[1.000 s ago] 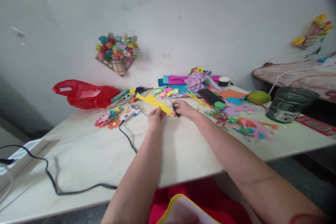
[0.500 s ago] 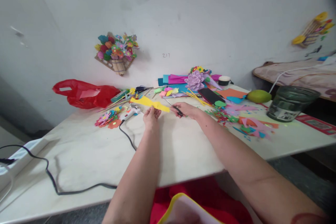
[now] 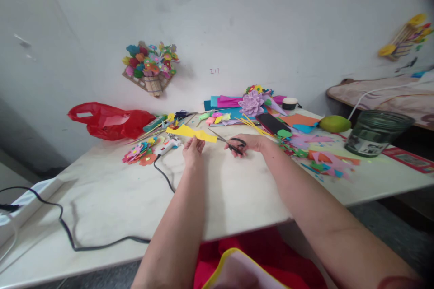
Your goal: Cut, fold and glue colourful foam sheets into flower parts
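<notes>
Pinching the yellow sheet (image 3: pixel 180 131) low mid-frame, left hand (image 3: pixel 193 149) leaves one end free, probably for the scissors (image 3: pixel 233 147) gripped in right hand (image 3: pixel 250 142).

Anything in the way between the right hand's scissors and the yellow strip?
Nothing visible. The scissors in the right hand point at the right end of the yellow strip. The left hand holds the strip left of the blades, not between. Can't tell whether the blades touch it.
</notes>
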Demonstrator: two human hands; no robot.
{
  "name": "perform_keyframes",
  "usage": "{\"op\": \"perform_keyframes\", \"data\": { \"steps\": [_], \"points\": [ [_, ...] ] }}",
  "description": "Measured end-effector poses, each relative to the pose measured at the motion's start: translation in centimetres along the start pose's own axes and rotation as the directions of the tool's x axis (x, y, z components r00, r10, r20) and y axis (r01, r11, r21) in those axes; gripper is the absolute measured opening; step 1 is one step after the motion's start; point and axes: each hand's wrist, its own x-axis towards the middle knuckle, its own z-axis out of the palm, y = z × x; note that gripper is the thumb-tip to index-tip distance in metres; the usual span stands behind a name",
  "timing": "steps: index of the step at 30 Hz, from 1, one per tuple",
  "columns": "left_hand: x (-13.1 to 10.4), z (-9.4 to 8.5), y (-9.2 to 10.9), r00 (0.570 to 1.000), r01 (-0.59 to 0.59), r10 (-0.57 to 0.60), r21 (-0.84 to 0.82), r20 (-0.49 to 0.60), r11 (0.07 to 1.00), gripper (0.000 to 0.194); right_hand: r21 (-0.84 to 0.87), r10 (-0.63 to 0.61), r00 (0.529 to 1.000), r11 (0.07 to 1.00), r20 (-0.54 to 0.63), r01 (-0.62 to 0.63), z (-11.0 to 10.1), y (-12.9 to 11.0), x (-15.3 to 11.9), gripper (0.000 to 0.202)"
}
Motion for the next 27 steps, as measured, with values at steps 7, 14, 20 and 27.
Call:
{"op": "perform_keyframes", "data": {
  "steps": [7,14,20,27],
  "points": [
    [0.23,-0.26,-0.09,0.999,-0.003,0.004,-0.006,0.037,1.000,0.010,-0.016,0.002,1.000,1.000,0.023,-0.002,-0.07,0.00,-0.19,0.036],
    [0.19,-0.23,-0.24,0.995,0.000,-0.002,0.019,0.097,1.000,0.016,-0.045,-0.013,0.999,0.999,0.043,0.015,0.24,0.03,0.12,0.039],
    [0.22,-0.23,-0.33,0.987,0.005,-0.011,0.032,0.158,0.999,0.021,-0.048,-0.021,0.999,0.999,0.037,0.023,0.55,-0.19,0.14,0.038],
    [0.42,-0.29,-0.49,0.987,0.005,-0.007,0.015,0.159,1.000,0.022,-0.050,-0.017,0.999,0.999,0.036,0.019,0.62,-0.20,0.19,0.039]
  ]
}}
